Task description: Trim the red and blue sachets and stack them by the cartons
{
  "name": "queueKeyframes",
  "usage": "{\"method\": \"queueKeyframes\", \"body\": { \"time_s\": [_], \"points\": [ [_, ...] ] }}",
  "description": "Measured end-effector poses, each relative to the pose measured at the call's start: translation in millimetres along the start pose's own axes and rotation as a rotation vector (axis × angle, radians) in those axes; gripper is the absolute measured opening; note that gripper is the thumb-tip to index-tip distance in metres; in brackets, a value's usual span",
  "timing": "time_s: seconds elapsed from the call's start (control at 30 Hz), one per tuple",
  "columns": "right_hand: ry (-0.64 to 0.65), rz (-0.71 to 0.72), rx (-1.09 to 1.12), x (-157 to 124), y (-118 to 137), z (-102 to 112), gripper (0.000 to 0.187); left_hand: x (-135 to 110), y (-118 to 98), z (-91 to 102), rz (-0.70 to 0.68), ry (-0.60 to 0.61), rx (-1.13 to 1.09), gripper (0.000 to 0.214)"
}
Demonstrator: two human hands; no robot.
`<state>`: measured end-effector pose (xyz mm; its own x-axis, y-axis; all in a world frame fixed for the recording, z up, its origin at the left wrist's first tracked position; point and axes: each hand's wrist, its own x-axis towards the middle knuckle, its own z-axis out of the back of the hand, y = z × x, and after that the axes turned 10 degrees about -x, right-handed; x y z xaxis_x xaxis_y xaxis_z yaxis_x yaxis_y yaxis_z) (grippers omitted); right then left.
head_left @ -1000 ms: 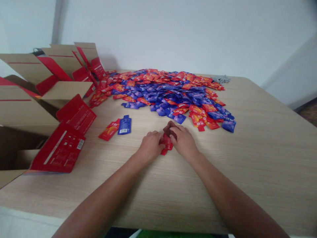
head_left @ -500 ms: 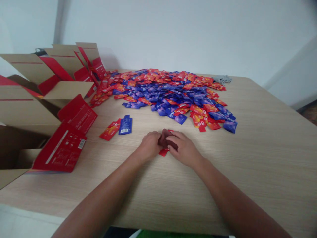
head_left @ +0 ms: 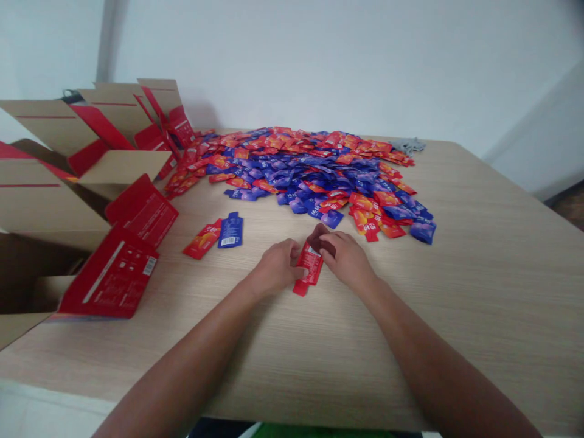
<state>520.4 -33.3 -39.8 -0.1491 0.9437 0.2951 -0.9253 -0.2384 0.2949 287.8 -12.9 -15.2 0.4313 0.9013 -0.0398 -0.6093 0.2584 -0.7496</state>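
Note:
My left hand point(head_left: 275, 267) and my right hand point(head_left: 345, 260) meet near the middle of the wooden table point(head_left: 479, 261), both pinching one red sachet point(head_left: 309, 267) that lies tilted between them. Behind them spreads a large heap of red and blue sachets point(head_left: 310, 173). To the left, a single red sachet point(head_left: 202, 240) and a single blue sachet point(head_left: 230, 231) lie side by side on the table.
Open cardboard boxes with red flaps point(head_left: 82, 182) crowd the left edge of the table. A grey crumpled item point(head_left: 408, 145) lies behind the heap at the back. A white wall stands beyond the table.
The red sachet was mostly covered by my fingers half a second ago. Now it shows between my hands, and my right hand has drawn back slightly to the right.

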Motion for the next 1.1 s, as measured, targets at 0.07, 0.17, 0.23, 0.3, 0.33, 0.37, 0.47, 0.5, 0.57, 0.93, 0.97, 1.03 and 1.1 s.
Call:
{"method": "queueKeyframes", "body": {
  "time_s": [0.07,0.17,0.23,0.3,0.33,0.37,0.47,0.5,0.57,0.93,0.97,1.03,1.1],
  "points": [
    [0.021,0.031,0.028,-2.5,2.7,-0.5,0.033,-0.5,-3.4,-0.8,0.013,-0.011,0.015,0.041],
    [0.04,0.04,0.039,-3.9,6.3,-0.4,0.032,0.6,-8.9,-3.1,-0.001,-0.012,0.133,0.037],
    [0.035,0.018,0.018,-2.9,7.6,-0.1,0.03,1.8,-11.3,-4.2,-0.022,-0.004,0.195,0.035],
    [0.004,-0.034,-0.039,-1.2,7.6,-0.4,0.027,2.4,-11.7,-4.5,-0.034,-0.003,0.21,0.033],
    [-0.016,-0.061,-0.072,-0.3,7.0,-0.9,0.026,2.4,-10.9,-4.6,-0.034,-0.007,0.201,0.033],
    [-0.035,-0.084,-0.102,0.4,6.2,-1.7,0.026,2.2,-9.5,-5.0,-0.031,-0.013,0.179,0.033],
    [-0.074,-0.093,-0.128,1.0,2.7,-5.0,0.027,1.6,-2.8,-8.2,0.006,-0.031,0.008,0.036],
    [-0.083,-0.086,-0.118,0.7,1.5,-6.2,0.028,1.7,-0.4,-10.0,0.023,-0.036,-0.08,0.037],
    [-0.099,-0.076,-0.091,-0.2,-0.7,-7.9,0.029,2.6,2.5,-13.3,0.045,-0.057,-0.272,0.035],
    [-0.183,-0.11,0.137,-0.3,-12.8,-12.9,0.032,-9.1,-23.3,2.8,-0.382,-0.163,-0.461,0.012],
    [-0.207,-0.118,0.159,-0.5,-14.3,-12.8,0.032,-10.0,-23.9,3.7,-0.442,-0.115,-0.414,0.008],
    [-0.252,-0.15,0.192,-1.4,-17.0,-11.0,0.031,-10.1,-22.6,4.3,-0.519,-0.007,-0.311,0.005],
    [-0.288,-0.192,0.216,-2.7,-19.3,-7.6,0.031,-8.5,-19.0,4.6,-0.548,0.125,-0.197,0.018]
  ]
}}
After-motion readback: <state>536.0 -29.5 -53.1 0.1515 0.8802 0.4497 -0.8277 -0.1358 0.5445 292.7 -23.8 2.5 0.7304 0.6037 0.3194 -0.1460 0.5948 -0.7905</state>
